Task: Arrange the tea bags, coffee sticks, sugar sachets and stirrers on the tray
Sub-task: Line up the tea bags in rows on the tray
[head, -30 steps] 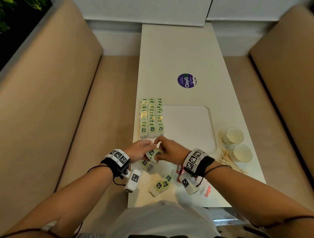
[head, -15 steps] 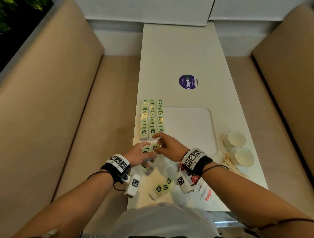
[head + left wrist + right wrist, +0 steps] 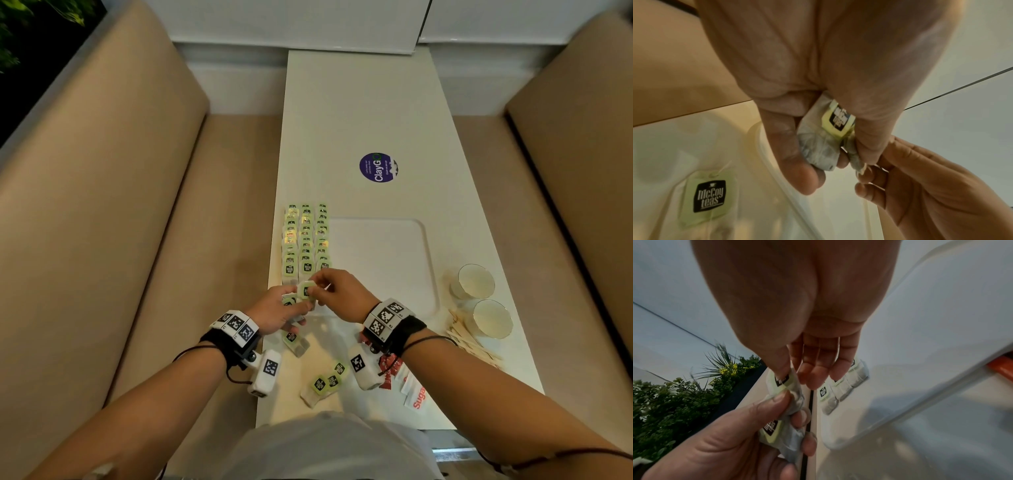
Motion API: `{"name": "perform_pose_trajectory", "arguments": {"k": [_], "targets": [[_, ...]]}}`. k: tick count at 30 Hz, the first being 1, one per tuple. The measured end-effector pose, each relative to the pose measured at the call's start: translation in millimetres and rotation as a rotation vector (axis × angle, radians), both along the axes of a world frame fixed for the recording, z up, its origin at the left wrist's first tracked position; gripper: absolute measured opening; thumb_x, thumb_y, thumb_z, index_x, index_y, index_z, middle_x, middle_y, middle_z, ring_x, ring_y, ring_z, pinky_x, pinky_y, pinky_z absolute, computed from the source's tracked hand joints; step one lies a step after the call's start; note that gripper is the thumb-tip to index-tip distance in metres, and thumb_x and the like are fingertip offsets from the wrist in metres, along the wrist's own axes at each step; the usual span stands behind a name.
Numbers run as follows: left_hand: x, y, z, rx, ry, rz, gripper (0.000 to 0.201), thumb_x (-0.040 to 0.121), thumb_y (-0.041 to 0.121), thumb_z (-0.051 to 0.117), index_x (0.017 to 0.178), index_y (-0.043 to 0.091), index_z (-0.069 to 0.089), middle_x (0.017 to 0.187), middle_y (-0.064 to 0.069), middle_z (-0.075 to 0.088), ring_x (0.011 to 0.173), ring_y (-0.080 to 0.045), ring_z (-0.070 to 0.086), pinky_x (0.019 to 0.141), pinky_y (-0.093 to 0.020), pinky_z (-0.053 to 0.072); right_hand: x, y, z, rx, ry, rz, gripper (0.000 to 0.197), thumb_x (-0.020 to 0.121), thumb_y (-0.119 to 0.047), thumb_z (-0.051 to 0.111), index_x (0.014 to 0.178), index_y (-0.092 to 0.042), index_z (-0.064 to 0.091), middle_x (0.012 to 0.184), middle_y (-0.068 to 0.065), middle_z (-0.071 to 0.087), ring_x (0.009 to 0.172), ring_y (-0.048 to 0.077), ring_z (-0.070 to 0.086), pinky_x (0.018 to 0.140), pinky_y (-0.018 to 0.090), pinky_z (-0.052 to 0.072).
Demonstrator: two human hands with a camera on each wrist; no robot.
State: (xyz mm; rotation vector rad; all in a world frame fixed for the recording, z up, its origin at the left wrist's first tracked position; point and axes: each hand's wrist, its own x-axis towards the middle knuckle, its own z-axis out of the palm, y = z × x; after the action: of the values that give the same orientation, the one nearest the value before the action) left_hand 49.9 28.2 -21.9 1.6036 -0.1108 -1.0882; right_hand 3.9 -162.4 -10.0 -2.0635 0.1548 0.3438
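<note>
- While the left hand point(image 3: 274, 313) grips several tea bags point(image 3: 819, 146), the right hand point(image 3: 339, 294) pinches one point(image 3: 306, 289).
- Both hover at the tray's point(image 3: 430, 274) near-left corner.

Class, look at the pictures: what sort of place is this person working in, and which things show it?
Probably a café or canteen booth: padded beige bench seats flank a narrow white table, which bears a round ClayGo sticker and paper cups.

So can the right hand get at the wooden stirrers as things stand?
Probably not yet: the right hand pinches a tea bag with the left hand. The wooden stirrers lie uncovered beside the paper cups.
</note>
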Motion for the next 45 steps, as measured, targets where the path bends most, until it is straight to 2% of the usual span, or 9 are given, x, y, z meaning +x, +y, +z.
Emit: {"name": "perform_pose_trajectory", "arguments": {"k": [3,15,20,27,31,33,36,41,45], "targets": [[0.1,1.5,-0.3,0.021,0.002,0.015,0.022,0.091,0.020,0.073,0.112,0.018,0.066,0.088,-0.003,0.066,0.080,-0.023,0.067,0.062,-0.034,0.059,-0.9,1.7,-0.9,-0.005,0.024,0.021,0.015,0.099,-0.029,0.062,0.098,-0.016,0.070,0.088,0.002,0.073,0.079,0.016,0.070,0.080,0.037,0.058],[5.8,10.5,-6.4,0.037,0.035,0.159,0.042,0.078,0.036,0.081,0.112,0.016,0.065,0.088,-0.006,0.069,0.080,-0.022,0.069,0.068,-0.037,0.059,-3.8,11.2,-8.1,0.024,0.082,-0.025,0.020,0.099,-0.034,0.060,0.093,-0.017,0.068,0.086,-0.002,0.072,0.076,0.015,0.071,0.071,0.027,0.055],[7.2,10.4,-11.6,0.056,0.021,0.172,0.027,0.088,0.020,0.075,0.112,0.017,0.062,0.090,-0.007,0.071,0.078,-0.021,0.068,0.072,-0.037,0.060,-3.7,13.8,-17.8,-0.009,0.122,0.003,0.025,0.098,-0.033,0.060,0.081,-0.016,0.065,0.082,0.007,0.073,0.076,0.019,0.072,0.071,0.031,0.055],[10.3,9.9,-12.2,0.102,0.078,0.270,0.028,0.090,0.009,0.073,0.114,0.006,0.058,0.095,-0.017,0.066,0.080,-0.027,0.068,0.064,-0.032,0.061,11.0,18.6,-25.7,-0.032,0.174,-0.104,0.028,0.100,-0.025,0.059,0.073,-0.019,0.064,0.077,-0.001,0.071,0.067,0.012,0.067,0.071,0.029,0.055],[16.0,17.8,-14.3,0.183,0.047,0.274,0.021,0.094,0.003,0.064,0.115,0.004,0.060,0.098,-0.022,0.065,0.084,-0.028,0.071,0.069,-0.031,0.063,26.4,23.6,-31.6,-0.113,0.227,-0.173,0.034,0.099,-0.025,0.060,0.069,-0.012,0.069,0.066,-0.001,0.067,0.059,0.010,0.062,0.061,0.025,0.051],[18.4,21.8,-13.9,0.212,0.017,0.265,0.016,0.096,0.001,0.060,0.111,0.004,0.061,0.095,-0.020,0.064,0.082,-0.027,0.069,0.066,-0.028,0.061,33.3,28.5,-36.8,-0.127,0.274,-0.169,0.034,0.098,-0.026,0.062,0.073,-0.006,0.073,0.071,0.006,0.072,0.066,0.016,0.066,0.069,0.031,0.057],[21.1,25.9,-11.8,0.254,-0.012,0.293,0.014,0.095,0.003,0.061,0.108,0.006,0.060,0.088,-0.018,0.064,0.075,-0.026,0.066,0.059,-0.027,0.056,39.6,37.7,-43.0,-0.143,0.322,-0.155,0.032,0.096,-0.027,0.064,0.073,-0.007,0.075,0.070,0.004,0.071,0.070,0.018,0.067,0.073,0.032,0.057],[25.2,33.2,-13.0,0.306,-0.119,0.248,0.014,0.088,0.005,0.071,0.100,0.004,0.064,0.083,-0.013,0.069,0.074,-0.024,0.068,0.065,-0.035,0.053,47.3,48.5,-46.3,-0.144,0.370,-0.208,0.039,0.090,-0.019,0.064,0.051,-0.015,0.060,0.049,-0.004,0.056,0.049,0.011,0.054,0.051,0.022,0.045],[25.1,37.3,-12.0,0.335,-0.177,0.226,0.012,0.088,0.011,0.073,0.096,0.004,0.068,0.083,-0.011,0.073,0.070,-0.017,0.067,0.063,-0.030,0.055,49.9,51.3,-53.7,-0.133,0.386,-0.259,0.030,0.090,-0.027,0.067,0.068,-0.006,0.072,0.064,0.003,0.068,0.062,0.017,0.064,0.055,0.022,0.047]]}}
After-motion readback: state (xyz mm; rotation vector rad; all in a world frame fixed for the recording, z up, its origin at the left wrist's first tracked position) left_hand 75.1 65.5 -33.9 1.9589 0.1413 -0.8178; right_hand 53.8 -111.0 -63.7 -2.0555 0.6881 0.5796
